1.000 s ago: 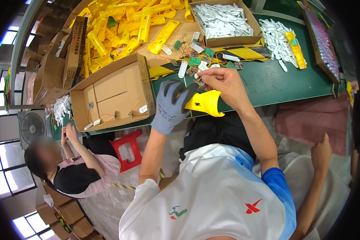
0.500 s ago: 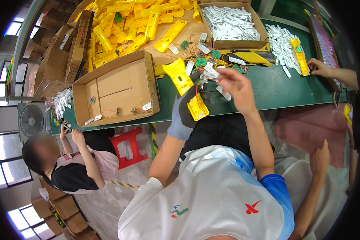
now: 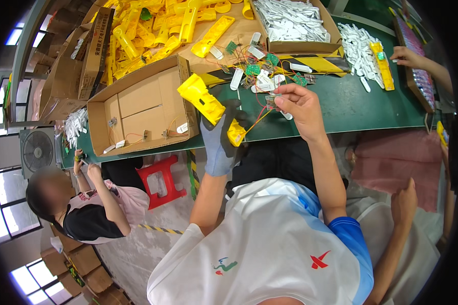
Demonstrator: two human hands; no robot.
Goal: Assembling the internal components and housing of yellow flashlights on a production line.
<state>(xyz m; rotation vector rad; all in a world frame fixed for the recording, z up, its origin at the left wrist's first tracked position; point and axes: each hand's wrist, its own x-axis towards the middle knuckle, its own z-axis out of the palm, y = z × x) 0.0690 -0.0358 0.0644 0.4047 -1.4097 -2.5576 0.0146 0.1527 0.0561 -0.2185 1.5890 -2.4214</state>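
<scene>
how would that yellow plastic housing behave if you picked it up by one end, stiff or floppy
Probably stiff: the yellow plastic housing stays straight though the gloved left hand grips only its lower end. Likely light for its size, being moulded plastic. The thin wires running to the right hand look floppy and could snag.

You have before you, by count:
- one yellow plastic housing (image 3: 207, 108) in your gloved left hand (image 3: 222, 138)
- one small circuit board (image 3: 270, 101) pinched in your bare right hand (image 3: 301, 103)
- one open cardboard box (image 3: 137, 109), nearly bare, holding a few wired parts
- one cardboard box of white parts (image 3: 295, 23)
- one heap of yellow housings (image 3: 152, 28), too many to count
- one loose pile of white parts (image 3: 359, 46) on the green table (image 3: 341, 107)
- one red stool (image 3: 160, 178)
- one fan (image 3: 37, 151)
- one seated person (image 3: 86, 203) at your left
</scene>
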